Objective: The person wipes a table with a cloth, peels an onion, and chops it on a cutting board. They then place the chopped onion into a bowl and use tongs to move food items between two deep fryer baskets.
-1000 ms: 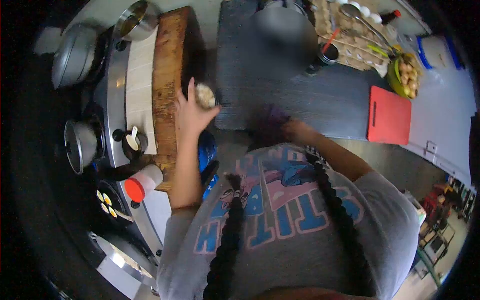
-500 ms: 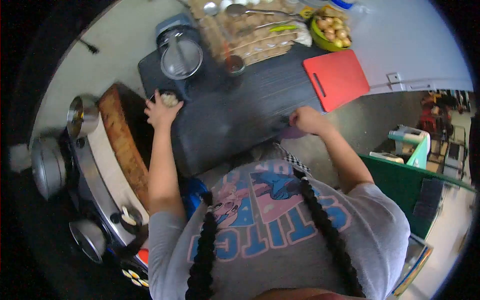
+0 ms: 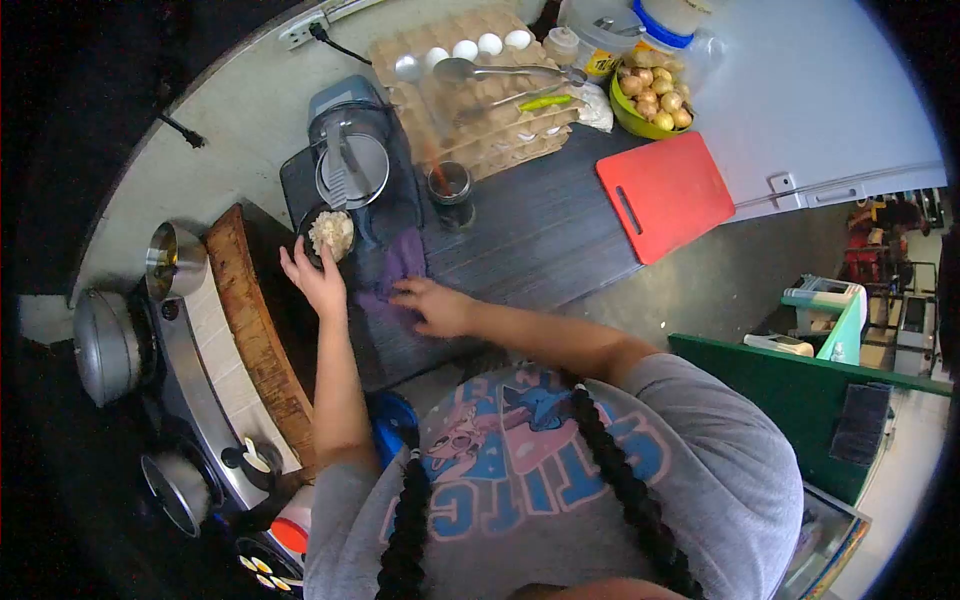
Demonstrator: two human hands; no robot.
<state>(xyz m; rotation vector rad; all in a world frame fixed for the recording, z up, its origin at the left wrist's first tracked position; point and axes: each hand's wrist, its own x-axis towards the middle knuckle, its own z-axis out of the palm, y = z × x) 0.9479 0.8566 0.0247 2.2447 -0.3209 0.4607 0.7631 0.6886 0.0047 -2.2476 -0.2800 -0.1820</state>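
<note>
A small dark bowl (image 3: 307, 232) holding a pale, crumbly white food (image 3: 332, 232) sits at the left end of the dark table. My left hand (image 3: 320, 288) is at the bowl's near side, fingers spread, their tips by the rim; whether they grip it is hard to see. On the tabletop, a purple cloth (image 3: 405, 258) lies crumpled and slightly blurred. My right hand (image 3: 438, 307) presses on the near part of this cloth, its fingers bent over it. Behind the bowl stands a round metal strainer (image 3: 355, 168) with a ridged metal utensil across it.
A dark glass (image 3: 452, 195) stands near egg trays (image 3: 470, 110) topped with eggs and spoons. To the right are a red cutting board (image 3: 668, 197) and a green bowl (image 3: 625, 108) of onions. A wooden board edge (image 3: 262, 335) separates the table from the stove (image 3: 190, 340), which has pots nearby.
My right hand has brought the purple cloth from the table's front edge leftward onto the tabletop. My left hand has drawn back from over the bowl to its near side. The view has tilted.
</note>
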